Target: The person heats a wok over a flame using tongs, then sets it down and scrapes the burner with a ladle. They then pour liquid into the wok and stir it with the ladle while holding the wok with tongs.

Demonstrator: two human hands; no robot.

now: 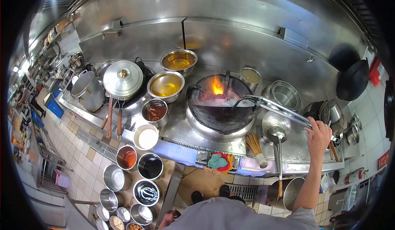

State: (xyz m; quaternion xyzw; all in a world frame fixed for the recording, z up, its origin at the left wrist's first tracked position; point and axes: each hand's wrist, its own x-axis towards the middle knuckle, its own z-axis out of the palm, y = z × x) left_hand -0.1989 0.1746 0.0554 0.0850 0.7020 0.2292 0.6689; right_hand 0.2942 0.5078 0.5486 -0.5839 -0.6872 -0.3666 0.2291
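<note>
Stove (177,127): flaming wok (220,106), oil bowls (166,85), tap (279,108)

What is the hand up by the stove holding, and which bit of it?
The right hand grips the long metal pipe that reaches over the wok, at the pipe's end farthest from the wok.

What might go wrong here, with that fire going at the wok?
1. Flames rise at the wok; if the spout pipe gripped by the right hand feeds water in, hot liquid or steam may spit toward the arm.
2. The cloths lying just in front of the wok might scorch.
</note>
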